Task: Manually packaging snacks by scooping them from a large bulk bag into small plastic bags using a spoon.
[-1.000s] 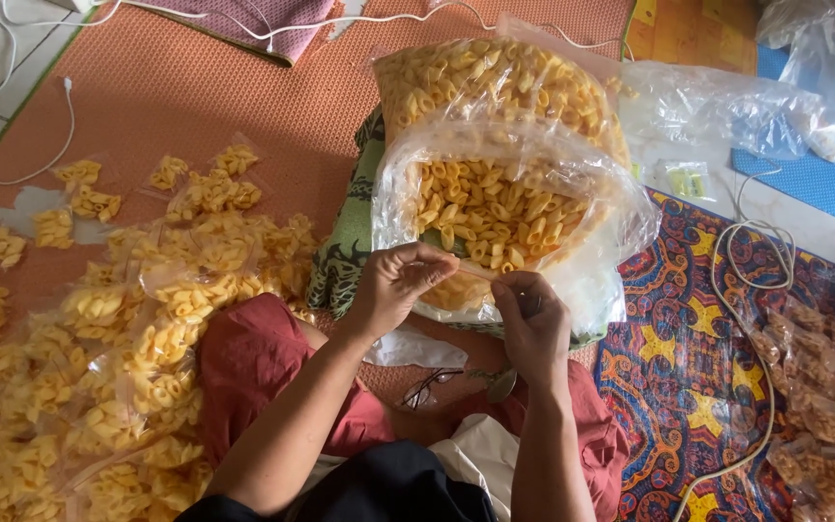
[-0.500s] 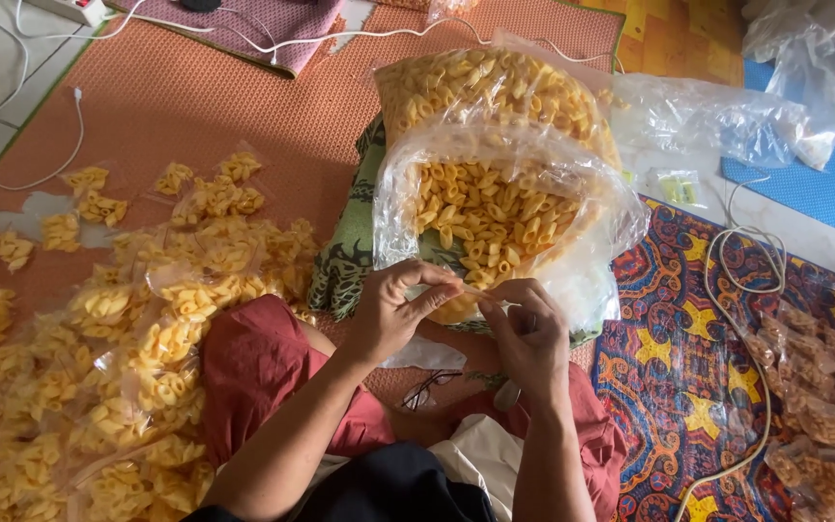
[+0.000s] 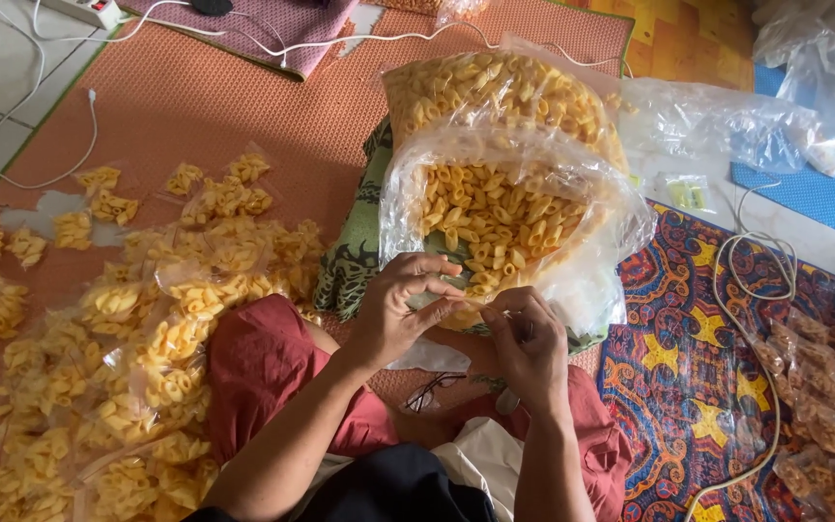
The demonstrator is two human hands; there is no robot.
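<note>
Left hand (image 3: pixel 400 314) and right hand (image 3: pixel 526 340) pinch a small clear plastic packet (image 3: pixel 471 303) just before the large open clear bag of yellow curled snacks (image 3: pixel 495 217) (best gripped evenly along the mouth).

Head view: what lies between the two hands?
In the head view, a small clear plastic bag spans the gap, pinched by the left hand and the right hand, before the big open bag of yellow snacks.

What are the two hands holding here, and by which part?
Both the left hand and right hand pinch a small clear plastic bag by its top edge, fingertips close together.
</note>
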